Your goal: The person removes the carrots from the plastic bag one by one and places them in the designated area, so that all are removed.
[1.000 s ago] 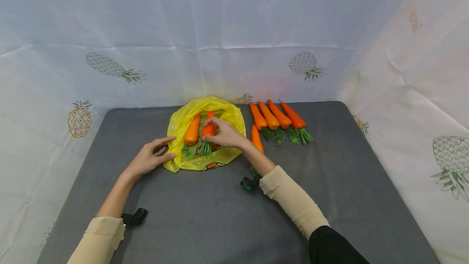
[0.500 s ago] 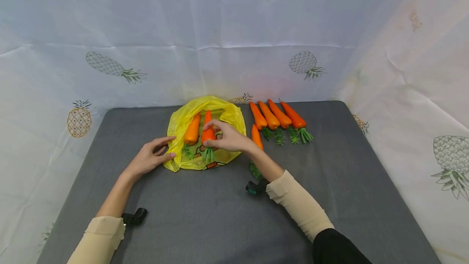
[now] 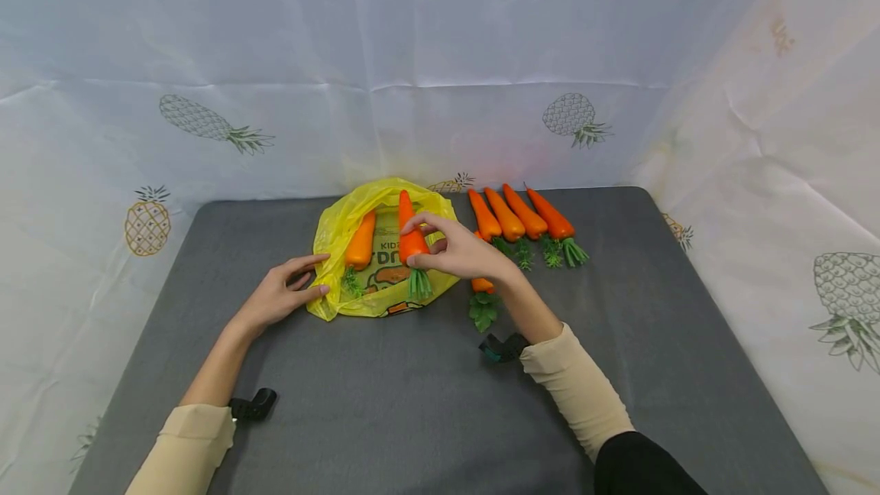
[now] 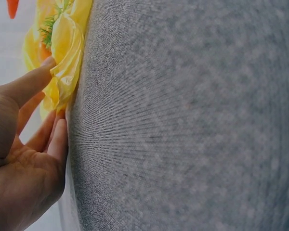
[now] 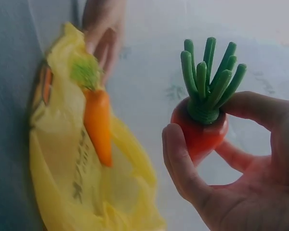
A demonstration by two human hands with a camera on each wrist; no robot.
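Observation:
My right hand (image 3: 457,249) pinches a carrot (image 3: 407,228) with short green stalks between thumb and fingers, above the opened yellow plastic bag (image 3: 330,258). In the right wrist view the carrot (image 5: 201,132) shows its stalk end, apart from the bag (image 5: 58,168). Another, lighter orange carrot (image 3: 360,243) with feathery leaves lies inside the bag on its left. My left hand (image 3: 283,292) rests at the bag's left rim, thumb and fingers spread and touching the plastic. In the left wrist view the left hand's thumb (image 4: 31,82) lies against the crumpled yellow edge.
Several carrots (image 3: 516,214) lie in a slanting row right of the bag on the grey table (image 3: 385,403). One more carrot (image 3: 483,286) with broad leaves lies nearer, partly hidden by my right hand. A pineapple-print cloth (image 3: 440,44) hangs behind.
My right hand has lifted the carrot from inside the bag and carried it to the right, uncovering printing on the bag. My left hand has stayed at the bag's rim.

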